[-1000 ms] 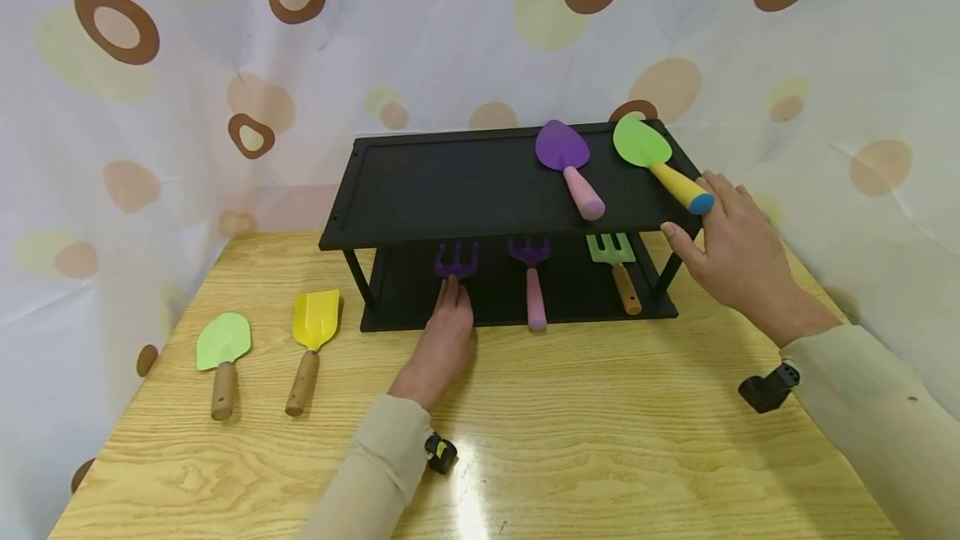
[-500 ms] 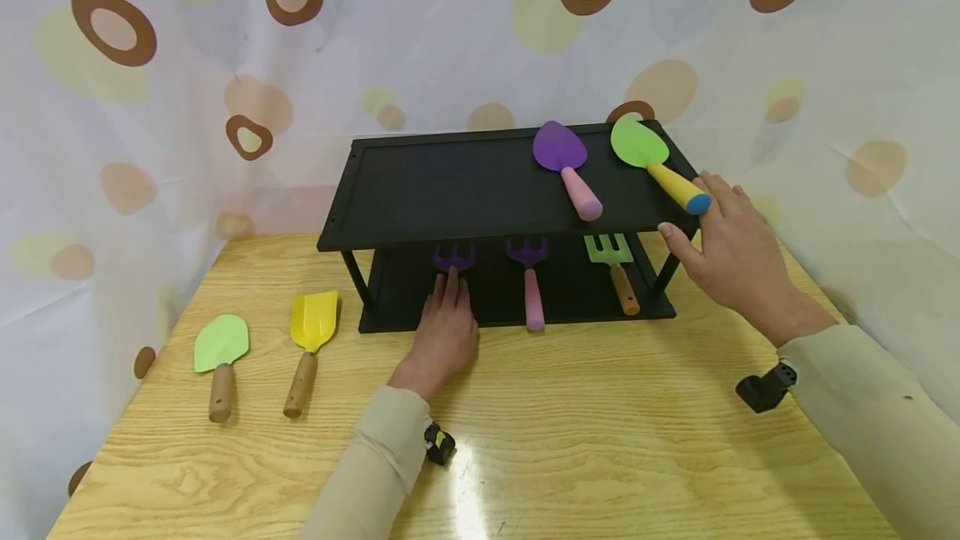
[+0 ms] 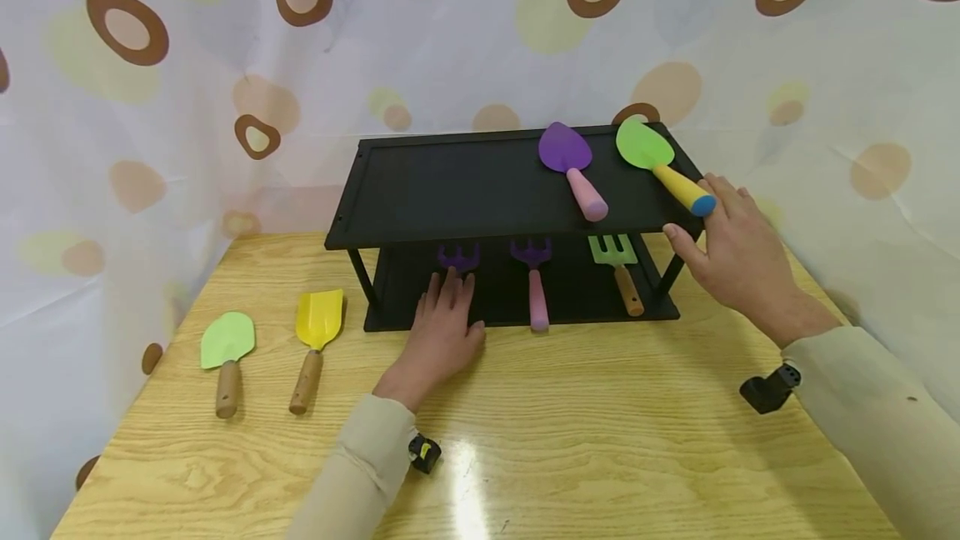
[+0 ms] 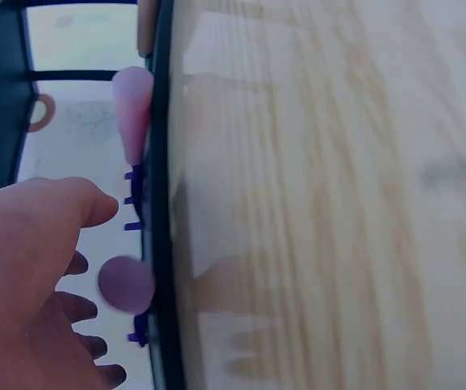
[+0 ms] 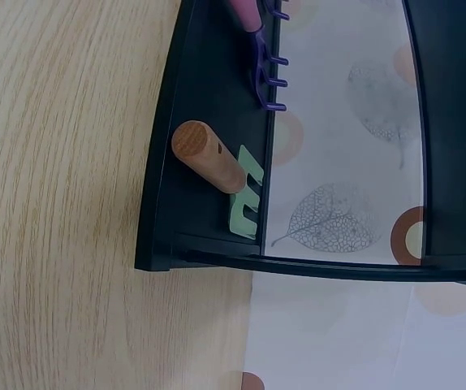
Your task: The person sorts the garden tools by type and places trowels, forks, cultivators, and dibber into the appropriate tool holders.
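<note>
My left hand (image 3: 441, 333) is at the lower shelf's front edge, fingers spread and straight, over a toy garden fork with purple tines (image 3: 459, 257). In the left wrist view, the rounded end of this fork's handle (image 4: 126, 284) shows apart from my thumb and fingertips. Another purple fork with a pink handle (image 3: 537, 300) and a green fork with a wooden handle (image 3: 628, 290) lie to its right. My right hand (image 3: 738, 252) holds the right front corner of the black two-tier rack (image 3: 450, 190), thumb at the front edge, fingers along the side.
On the top shelf lie a purple trowel with a pink handle (image 3: 566, 148) and a green trowel with a yellow handle (image 3: 643, 144). Left of the rack, a green trowel (image 3: 228, 340) and a yellow shovel (image 3: 318, 319) rest on the wooden table (image 3: 585, 423). A patterned cloth (image 3: 450, 48) hangs behind.
My left hand's fingers, close together on the fork a second ago, have spread, and its thumb has come out to the side. The right hand stays at the rack's corner.
</note>
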Available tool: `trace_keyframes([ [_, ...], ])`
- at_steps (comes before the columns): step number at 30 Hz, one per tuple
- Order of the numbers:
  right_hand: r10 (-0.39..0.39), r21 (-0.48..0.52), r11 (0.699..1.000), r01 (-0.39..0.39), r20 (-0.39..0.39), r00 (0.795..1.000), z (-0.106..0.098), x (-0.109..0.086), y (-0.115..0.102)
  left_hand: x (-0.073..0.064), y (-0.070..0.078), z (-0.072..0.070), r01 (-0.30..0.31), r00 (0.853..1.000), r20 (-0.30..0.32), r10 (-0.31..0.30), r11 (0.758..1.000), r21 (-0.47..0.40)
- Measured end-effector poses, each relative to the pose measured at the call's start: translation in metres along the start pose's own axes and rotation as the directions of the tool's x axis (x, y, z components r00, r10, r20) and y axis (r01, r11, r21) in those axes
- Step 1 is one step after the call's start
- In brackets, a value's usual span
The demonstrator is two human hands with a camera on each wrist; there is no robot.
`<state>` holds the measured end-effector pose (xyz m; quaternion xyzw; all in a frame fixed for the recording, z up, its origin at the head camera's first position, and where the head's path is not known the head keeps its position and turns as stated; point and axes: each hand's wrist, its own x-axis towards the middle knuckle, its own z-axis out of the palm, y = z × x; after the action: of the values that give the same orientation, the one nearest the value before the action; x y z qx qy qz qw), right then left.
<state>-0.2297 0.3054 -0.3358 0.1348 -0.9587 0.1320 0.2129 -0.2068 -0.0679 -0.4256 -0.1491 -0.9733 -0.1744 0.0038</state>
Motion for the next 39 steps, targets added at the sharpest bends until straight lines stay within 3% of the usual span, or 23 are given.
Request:
trace_keyframes([
  [5, 0.006, -0.006, 1.0, -0.006, 0.0, 1.0, 0.0, 0.0, 0.003, -0.012, -0.006, -0.01, -0.049, 0.998, -0.046, 0.05, 0.999, 0.025],
  [10, 0.0, -0.008, 1.0, 0.0, -0.005, 1.0, 0.001, -0.001, 0.005, -0.026, -0.012, -0.015, -0.129, 0.98, -0.142, 0.143, 0.986, 0.103],
  [13, -0.004, -0.008, 1.0, 0.004, -0.008, 1.0, 0.002, -0.002, 0.005, -0.034, -0.016, -0.018, -0.149, 0.977, -0.136, 0.167, 0.979, 0.136],
  [20, -0.01, -0.008, 1.0, 0.01, -0.018, 1.0, 0.002, -0.002, 0.005, -0.059, -0.024, -0.026, -0.128, 0.989, -0.05, 0.137, 0.979, 0.157],
  [34, -0.01, -0.007, 1.0, 0.009, -0.027, 1.0, 0.001, -0.001, 0.001, -0.098, -0.055, -0.039, -0.04, 0.994, -0.096, 0.056, 0.987, 0.157],
  [39, -0.009, -0.007, 1.0, 0.008, -0.016, 1.0, 0.003, 0.001, 0.001, -0.111, -0.073, -0.045, -0.006, 0.994, -0.103, 0.022, 0.988, 0.157],
])
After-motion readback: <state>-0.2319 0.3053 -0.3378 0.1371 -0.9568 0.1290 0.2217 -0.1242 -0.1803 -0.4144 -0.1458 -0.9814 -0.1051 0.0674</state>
